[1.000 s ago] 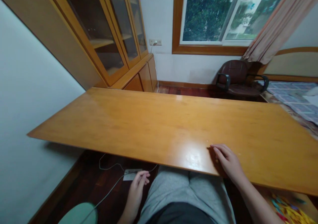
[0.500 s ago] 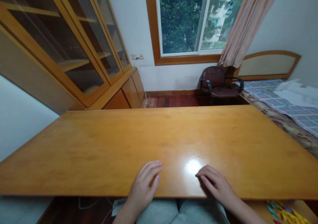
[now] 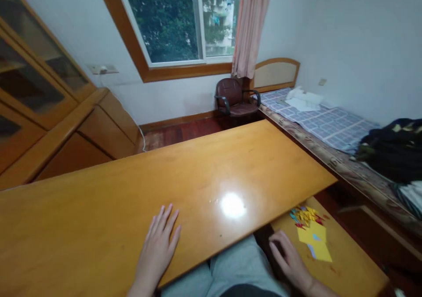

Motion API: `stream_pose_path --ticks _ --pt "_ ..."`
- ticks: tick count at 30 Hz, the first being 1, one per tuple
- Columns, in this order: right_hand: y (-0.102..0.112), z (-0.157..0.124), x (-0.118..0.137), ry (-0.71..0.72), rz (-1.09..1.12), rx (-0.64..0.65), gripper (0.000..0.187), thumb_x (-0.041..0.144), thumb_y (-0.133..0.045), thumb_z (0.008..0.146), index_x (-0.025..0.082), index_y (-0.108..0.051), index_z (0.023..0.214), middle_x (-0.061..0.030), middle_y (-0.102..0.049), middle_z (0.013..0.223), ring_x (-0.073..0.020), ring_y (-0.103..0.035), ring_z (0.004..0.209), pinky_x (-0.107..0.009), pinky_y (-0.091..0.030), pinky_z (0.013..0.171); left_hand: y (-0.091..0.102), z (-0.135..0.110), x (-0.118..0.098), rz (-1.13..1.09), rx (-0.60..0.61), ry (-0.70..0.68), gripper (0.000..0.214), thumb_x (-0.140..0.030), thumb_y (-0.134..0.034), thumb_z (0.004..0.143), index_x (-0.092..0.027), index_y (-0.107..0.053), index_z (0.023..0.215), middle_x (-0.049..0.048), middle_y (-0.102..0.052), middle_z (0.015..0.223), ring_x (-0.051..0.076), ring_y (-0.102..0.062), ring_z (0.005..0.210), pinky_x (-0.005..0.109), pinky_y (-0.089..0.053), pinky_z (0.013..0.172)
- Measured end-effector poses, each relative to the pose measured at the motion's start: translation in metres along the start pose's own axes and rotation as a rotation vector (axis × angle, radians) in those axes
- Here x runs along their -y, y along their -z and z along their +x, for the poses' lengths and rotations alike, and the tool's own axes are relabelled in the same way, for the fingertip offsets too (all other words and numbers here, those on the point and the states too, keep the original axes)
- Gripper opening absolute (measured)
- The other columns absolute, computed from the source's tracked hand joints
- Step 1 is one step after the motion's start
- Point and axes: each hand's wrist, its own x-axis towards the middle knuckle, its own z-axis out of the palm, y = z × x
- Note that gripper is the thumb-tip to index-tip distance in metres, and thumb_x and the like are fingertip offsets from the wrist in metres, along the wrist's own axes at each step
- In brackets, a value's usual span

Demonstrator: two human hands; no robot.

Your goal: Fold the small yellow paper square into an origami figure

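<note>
My left hand lies flat on the wooden desk, its fingers stretched out and slightly apart, holding nothing. Past the desk's front edge, my right hand hangs between my lap and a lower wooden surface. Its fingers are loosely curled, with a gap between thumb and forefinger and nothing visible in them. Just right of that hand, yellow paper pieces with small blue patches lie on the lower surface. Behind them sits a pile of small yellow, red and blue pieces, too small to name.
A brown armchair stands below the window. To the right is a bed with a checked sheet, white items and a dark heap of cloth. A glass-fronted cabinet stands at the left. Bright glare covers part of the desk.
My view has turned right, bringing the papers and small pieces into sight. My right hand has left the desk top and moved right, toward the lower surface. My left hand has flattened on the desk.
</note>
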Motion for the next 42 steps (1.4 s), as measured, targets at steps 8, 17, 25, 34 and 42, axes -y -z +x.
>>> stream_pose_path --ticks 8,17,25,34,42 --pt "0.065 -0.067 -0.146 -0.835 -0.515 -0.216 0.025 0.035 -0.051 0.082 0.015 -0.063 0.090 -0.0162 -0.063 0.097 -0.0309 -0.059 0.099 -0.043 -0.042 0.095 -0.002 0.005 0.007 0.011 0.028 -0.013 0.054 -0.046 -0.034 0.094 -0.017 -0.049 0.137 0.0098 -0.042 0.150 0.028 -0.031 0.142 0.052 -0.025 0.118" --pt "0.081 -0.047 -0.184 -1.207 -0.529 -0.211 0.038 0.040 -0.056 0.083 0.012 -0.065 0.108 -0.0209 -0.055 0.116 -0.0332 -0.054 0.113 -0.040 -0.041 0.093 0.004 0.010 0.003 -0.004 0.063 0.021 0.061 -0.052 -0.030 0.092 -0.015 -0.050 0.136 0.0118 -0.040 0.150 0.029 -0.031 0.142 0.051 -0.024 0.119" --pt "0.077 -0.036 -0.206 -1.361 -0.531 -0.133 0.056 0.043 -0.071 0.072 0.011 -0.061 0.117 -0.0235 -0.050 0.124 -0.0377 -0.050 0.117 -0.043 -0.041 0.095 0.006 0.012 0.006 -0.001 0.102 0.039 0.060 -0.052 -0.031 0.092 -0.019 -0.047 0.138 0.0101 -0.039 0.151 0.028 -0.028 0.144 0.050 -0.022 0.119" --pt "0.056 -0.032 -0.195 -1.175 -0.530 -0.116 0.047 0.044 -0.063 0.082 0.014 -0.061 0.118 -0.0151 -0.054 0.122 -0.0289 -0.050 0.116 -0.031 -0.035 0.103 0.008 0.013 0.007 0.002 0.114 0.036 0.059 -0.052 -0.032 0.091 -0.018 -0.048 0.136 0.0112 -0.040 0.150 0.029 -0.029 0.143 0.052 -0.024 0.118" --pt "0.040 -0.012 -0.194 -1.359 -0.512 -0.146 0.065 0.042 -0.073 0.073 0.008 -0.052 0.125 -0.0237 -0.049 0.130 -0.0360 -0.050 0.119 -0.039 -0.039 0.100 0.010 0.015 0.004 0.006 0.119 0.046 0.061 -0.054 -0.029 0.091 -0.017 -0.049 0.135 0.0117 -0.041 0.150 0.029 -0.029 0.143 0.051 -0.023 0.119"
